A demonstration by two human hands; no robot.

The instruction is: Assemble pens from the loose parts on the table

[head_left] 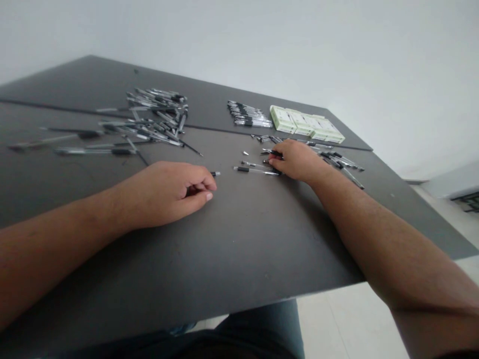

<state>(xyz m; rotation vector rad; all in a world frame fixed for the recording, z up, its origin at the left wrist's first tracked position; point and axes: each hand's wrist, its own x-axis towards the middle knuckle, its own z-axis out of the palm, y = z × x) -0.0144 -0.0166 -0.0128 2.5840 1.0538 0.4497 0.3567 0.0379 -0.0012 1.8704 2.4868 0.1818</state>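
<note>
1. Spotting pale green cartons at the far table edge, their print too small to read!
2. Left hand lay curled on the dark table, fingers together, just short of a black pen tip.
3. Right hand pressed down at loose black pens, fingers together; clamped on one? Couldn't tell!

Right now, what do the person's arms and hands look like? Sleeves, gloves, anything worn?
The left forearm and right forearm are bare and lightly haired. The left hand and right hand wear no gloves, and no watch or ring shows. Blue trousers and a dark top show below the table edge.
</note>
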